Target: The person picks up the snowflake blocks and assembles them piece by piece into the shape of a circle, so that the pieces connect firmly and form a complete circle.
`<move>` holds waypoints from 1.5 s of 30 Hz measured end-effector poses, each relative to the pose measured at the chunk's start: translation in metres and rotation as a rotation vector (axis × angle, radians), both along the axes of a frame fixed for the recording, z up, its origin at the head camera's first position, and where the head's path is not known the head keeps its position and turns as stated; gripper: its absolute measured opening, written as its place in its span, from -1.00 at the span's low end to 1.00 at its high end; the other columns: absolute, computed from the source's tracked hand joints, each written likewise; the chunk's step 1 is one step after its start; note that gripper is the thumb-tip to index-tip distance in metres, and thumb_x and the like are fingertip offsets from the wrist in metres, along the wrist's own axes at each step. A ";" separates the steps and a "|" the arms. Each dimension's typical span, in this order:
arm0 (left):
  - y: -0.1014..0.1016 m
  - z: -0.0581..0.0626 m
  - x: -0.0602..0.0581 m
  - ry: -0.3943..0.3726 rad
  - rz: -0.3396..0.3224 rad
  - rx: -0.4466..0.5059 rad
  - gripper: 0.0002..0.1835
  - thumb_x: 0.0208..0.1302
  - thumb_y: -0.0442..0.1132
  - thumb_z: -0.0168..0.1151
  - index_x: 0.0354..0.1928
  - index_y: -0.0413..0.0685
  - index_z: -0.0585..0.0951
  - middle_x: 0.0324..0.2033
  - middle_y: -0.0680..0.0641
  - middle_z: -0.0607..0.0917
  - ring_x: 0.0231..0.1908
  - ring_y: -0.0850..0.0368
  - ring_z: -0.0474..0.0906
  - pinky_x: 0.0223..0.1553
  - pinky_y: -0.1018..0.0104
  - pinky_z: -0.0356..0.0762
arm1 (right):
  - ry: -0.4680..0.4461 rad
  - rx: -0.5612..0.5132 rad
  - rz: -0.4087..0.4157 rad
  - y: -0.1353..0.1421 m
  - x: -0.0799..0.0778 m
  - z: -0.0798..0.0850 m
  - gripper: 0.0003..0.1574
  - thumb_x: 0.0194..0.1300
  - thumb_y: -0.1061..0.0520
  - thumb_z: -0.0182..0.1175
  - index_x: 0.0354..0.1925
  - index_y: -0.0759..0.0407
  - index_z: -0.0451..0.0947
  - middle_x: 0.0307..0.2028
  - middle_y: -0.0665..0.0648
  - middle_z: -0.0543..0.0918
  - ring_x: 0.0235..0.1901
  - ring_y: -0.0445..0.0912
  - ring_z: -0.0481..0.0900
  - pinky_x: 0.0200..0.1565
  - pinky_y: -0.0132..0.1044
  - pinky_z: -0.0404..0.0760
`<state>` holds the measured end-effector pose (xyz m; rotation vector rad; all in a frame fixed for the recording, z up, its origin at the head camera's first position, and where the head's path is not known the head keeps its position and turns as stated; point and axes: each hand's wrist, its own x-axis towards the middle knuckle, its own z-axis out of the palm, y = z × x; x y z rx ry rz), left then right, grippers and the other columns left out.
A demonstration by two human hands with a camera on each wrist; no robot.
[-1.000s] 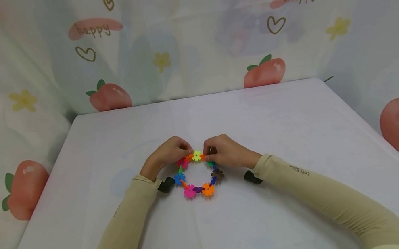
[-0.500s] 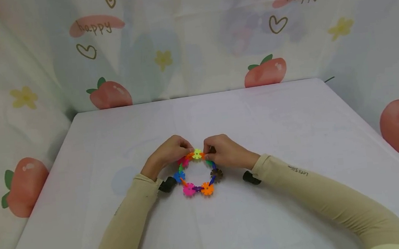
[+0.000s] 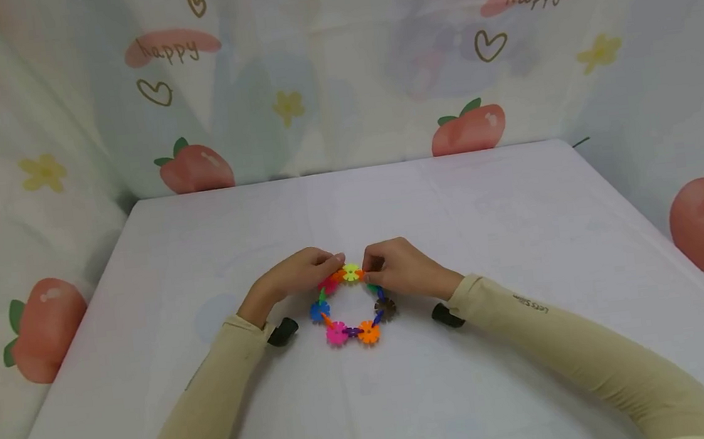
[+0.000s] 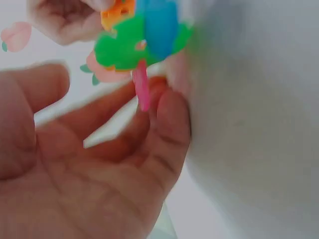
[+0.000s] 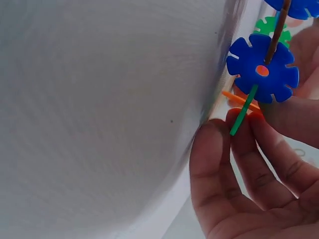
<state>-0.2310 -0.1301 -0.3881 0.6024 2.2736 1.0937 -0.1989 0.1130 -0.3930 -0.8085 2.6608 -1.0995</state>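
Note:
A ring of interlocking plastic snowflake discs point(image 3: 369, 332) lies on the white table, in several bright colours. My right hand point(image 3: 402, 264) pinches an orange disc point(image 5: 237, 98) at the ring's far right side, beside the yellow disc point(image 3: 351, 272). In the right wrist view, a green disc point(image 5: 243, 110) seen edge-on and a blue disc point(image 5: 249, 64) stand by its fingers. My left hand point(image 3: 298, 271) is at the far left part, its thumb point(image 4: 47, 84) apart from the other fingers. Those fingers touch or lie just behind the pink disc point(image 4: 142, 89); contact is unclear.
Black camera pieces point(image 3: 283, 332) show under both wrists. The table point(image 3: 485, 198) is covered in white cloth and meets a printed curtain point(image 3: 349, 69) at its back edge. Beige sleeves cover both forearms.
My left hand has loosened from the ring, its fingers straightening and its wrist shifting left. My right hand keeps its grip, and the ring stays nearly in place.

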 end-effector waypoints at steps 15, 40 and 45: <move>-0.027 0.014 0.092 -0.457 0.583 0.439 -0.31 0.75 -0.04 -0.04 0.60 -0.43 0.13 0.42 -0.39 0.46 0.34 -0.24 0.53 0.29 0.06 0.54 | 0.003 -0.002 0.010 0.012 -0.002 0.002 -0.89 0.40 0.28 0.39 -0.31 0.14 0.70 -0.35 -0.03 0.72 -0.31 -0.10 0.59 -0.18 -0.19 0.62; 0.000 -0.004 0.057 -0.576 0.732 1.113 -0.23 0.71 0.09 -0.06 0.71 -0.14 0.02 0.65 -0.33 0.05 0.63 -0.26 -0.01 0.51 0.08 0.19 | -0.086 -0.097 -0.228 0.020 -0.028 0.005 -0.92 0.42 0.22 0.40 -0.23 0.24 0.71 -0.32 0.10 0.74 -0.34 -0.02 0.63 -0.23 -0.20 0.64; 0.008 -0.004 0.020 -0.527 0.739 1.121 -0.22 0.70 0.13 -0.07 0.71 -0.10 0.00 0.65 -0.31 0.07 0.65 -0.22 -0.03 0.52 0.12 0.16 | -0.033 -0.124 -0.331 0.016 -0.042 0.002 -0.90 0.39 0.23 0.42 -0.23 0.29 0.72 -0.30 0.15 0.74 -0.26 0.02 0.62 -0.15 -0.18 0.60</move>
